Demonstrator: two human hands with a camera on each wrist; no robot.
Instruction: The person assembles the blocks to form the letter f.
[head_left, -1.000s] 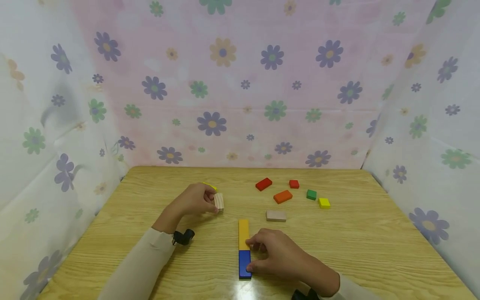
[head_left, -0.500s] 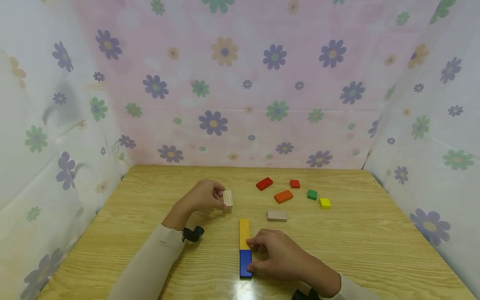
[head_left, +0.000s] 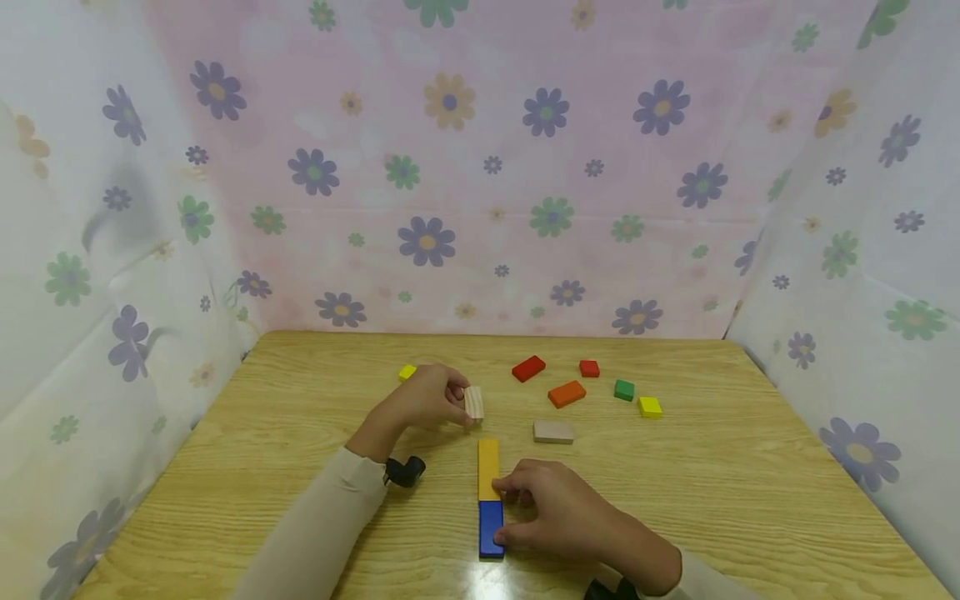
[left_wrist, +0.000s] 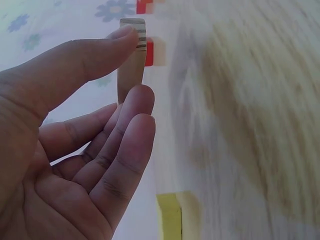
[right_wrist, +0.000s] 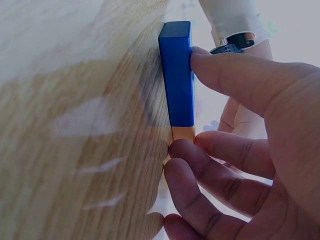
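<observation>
My left hand [head_left: 432, 397] pinches a plain striped-grain wooden block [head_left: 473, 403] between thumb and fingers; the left wrist view shows the thumb on its grained end. The block is held upright, past the far end of a row. That row is a blue block [head_left: 491, 528] and a yellow-orange block [head_left: 488, 469] laid end to end. My right hand [head_left: 555, 508] rests along the row's right side, fingers loosely bent. Its thumb touches the blue block [right_wrist: 179, 80], and its index finger is at the edge of the orange block [right_wrist: 183, 133].
On the wooden table [head_left: 712, 500] lie a beige block [head_left: 552, 432], an orange-red block [head_left: 567, 394], red blocks [head_left: 528, 368], a green block [head_left: 624, 390] and a yellow block [head_left: 650, 407]. Another yellow block [head_left: 407, 372] shows behind my left hand. Flowered cloth [head_left: 480, 167] surrounds the table.
My left hand has moved to the right with the wooden block, from left of the row to just beyond its far end. The right hand and the row have stayed put.
</observation>
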